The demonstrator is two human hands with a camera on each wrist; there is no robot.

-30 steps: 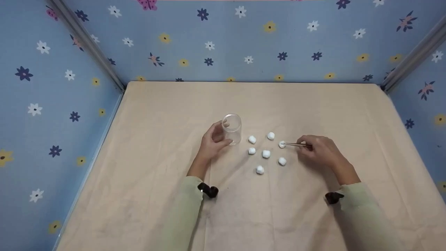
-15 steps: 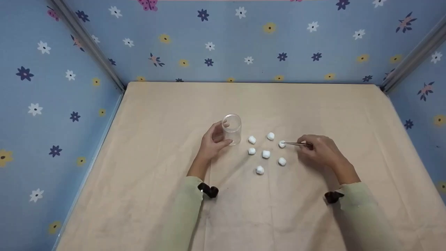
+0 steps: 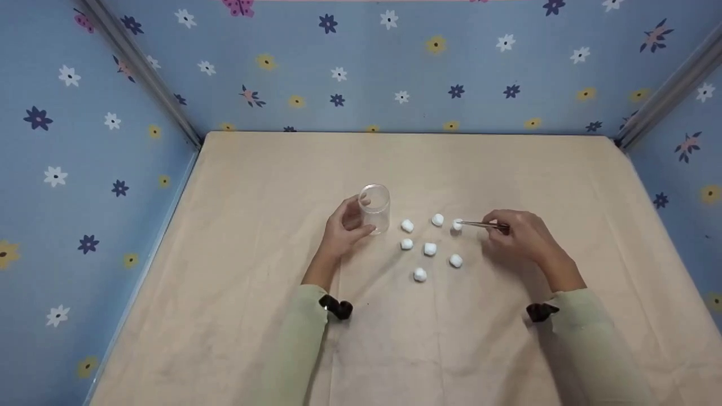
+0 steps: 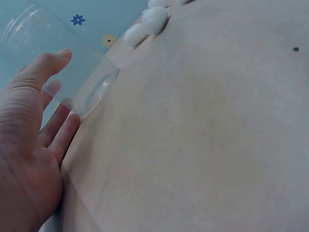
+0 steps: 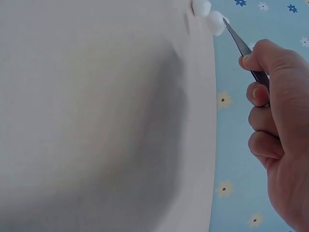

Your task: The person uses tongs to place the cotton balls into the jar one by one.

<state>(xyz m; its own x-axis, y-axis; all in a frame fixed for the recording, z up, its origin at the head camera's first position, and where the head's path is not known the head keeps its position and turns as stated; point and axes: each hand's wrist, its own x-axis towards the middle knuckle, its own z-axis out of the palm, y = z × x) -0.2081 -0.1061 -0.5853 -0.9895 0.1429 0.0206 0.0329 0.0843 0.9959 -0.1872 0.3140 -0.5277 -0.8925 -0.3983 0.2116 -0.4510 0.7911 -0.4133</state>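
The left hand (image 3: pixel 340 233) grips a clear, upright, open-topped jar (image 3: pixel 375 211), thumb on the near side and fingers behind it; the left wrist view shows the jar (image 4: pixel 72 58) with nothing inside. The right hand (image 3: pixel 522 234) pinches metal tweezers (image 3: pixel 485 224), whose tips hold a white cotton ball (image 3: pixel 457 225). In the right wrist view, the tweezers (image 5: pixel 240 44) have their tips at that ball (image 5: pixel 217 23), and the other fingers are curled. Several more white balls lie between the hands, among them one in the middle (image 3: pixel 430 249) and one nearest the person (image 3: pixel 420 274).
A beige cloth (image 3: pixel 271 180) covers the table. Blue flowered panels (image 3: pixel 383 67) stand behind it and at both sides, with grey metal posts at the corners. Black devices (image 3: pixel 337 308) are strapped at both wrists, over pale green sleeves.
The right hand has moved slightly away from the person, and the ball at the tweezers' tips has risen a little with it. The left hand and jar have stayed in place.
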